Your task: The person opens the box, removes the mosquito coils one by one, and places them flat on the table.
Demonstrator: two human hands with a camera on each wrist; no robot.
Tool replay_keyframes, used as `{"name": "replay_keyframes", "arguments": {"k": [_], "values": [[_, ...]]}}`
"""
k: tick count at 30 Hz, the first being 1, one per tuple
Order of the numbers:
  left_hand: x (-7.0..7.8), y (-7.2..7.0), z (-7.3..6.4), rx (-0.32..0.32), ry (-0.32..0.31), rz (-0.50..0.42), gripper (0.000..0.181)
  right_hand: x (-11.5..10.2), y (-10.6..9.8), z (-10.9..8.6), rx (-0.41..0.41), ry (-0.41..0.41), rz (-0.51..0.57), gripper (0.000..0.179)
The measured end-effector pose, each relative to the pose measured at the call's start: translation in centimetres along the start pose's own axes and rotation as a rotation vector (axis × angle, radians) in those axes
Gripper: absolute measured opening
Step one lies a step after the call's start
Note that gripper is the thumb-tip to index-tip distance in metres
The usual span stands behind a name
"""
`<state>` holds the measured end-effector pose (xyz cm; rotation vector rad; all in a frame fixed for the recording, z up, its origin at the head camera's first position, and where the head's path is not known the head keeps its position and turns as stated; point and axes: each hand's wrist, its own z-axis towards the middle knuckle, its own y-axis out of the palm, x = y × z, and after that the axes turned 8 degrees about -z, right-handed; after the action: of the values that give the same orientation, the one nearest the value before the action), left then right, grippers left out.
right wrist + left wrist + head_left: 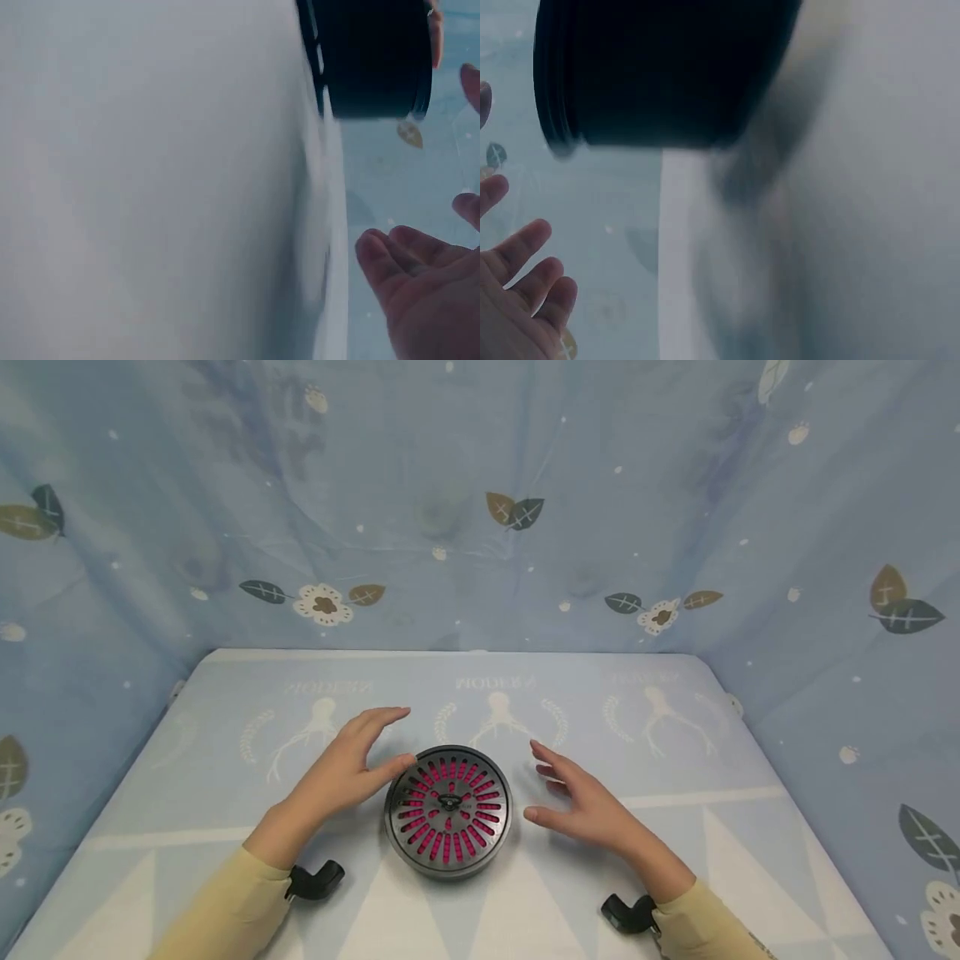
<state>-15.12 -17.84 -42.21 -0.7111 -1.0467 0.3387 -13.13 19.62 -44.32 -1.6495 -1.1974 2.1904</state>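
Observation:
A round dark grey container [450, 852] sits on the table, its slotted lid [450, 777] showing bright pink through the openings. At the middle of the lid is a small dark knob [450, 802]. My left hand [337, 781] hovers at its left with fingers spread, and the thumb appears close to the rim; whether it touches I cannot tell. To the right, my right hand [581, 802] is held apart from the container, fingers loosely extended and nothing in them. Both wrist views show the container's dark side wall [667, 75] beyond the hands' fingers.
The table [637, 760] has a pale blue and white printed cover. Blue cloth [450, 468] with leaves and flowers hangs behind it and at both sides. A black wrist-worn device [317, 881] shows at the left cuff, another [628, 914] at the right.

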Motion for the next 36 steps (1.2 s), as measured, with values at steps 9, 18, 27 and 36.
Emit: {"name": "replay_keyframes", "arguments": {"k": [9, 18, 27, 36], "values": [[2.0, 1.5, -1.3, -0.046, 0.027, -0.074, 0.069, 0.7, 3.2, -0.6, -0.083, -0.033, 0.310, 0.094], [2.8, 3.2, -0.2, -0.113, 0.092, -0.111, 0.062, 1.4, 4.6, -0.9, -0.035, -0.047, 0.493, 0.098], [2.9, 4.6, -0.3, -0.090, 0.190, -0.075, 0.043, 1.4, 5.4, -0.9, -0.006, -0.052, 0.422, 0.090], [3.1, 4.4, -0.6, -0.056, 0.312, -0.081, 0.012, 0.7, 6.0, -1.1, 0.037, -0.090, 0.347, 0.083]]}}
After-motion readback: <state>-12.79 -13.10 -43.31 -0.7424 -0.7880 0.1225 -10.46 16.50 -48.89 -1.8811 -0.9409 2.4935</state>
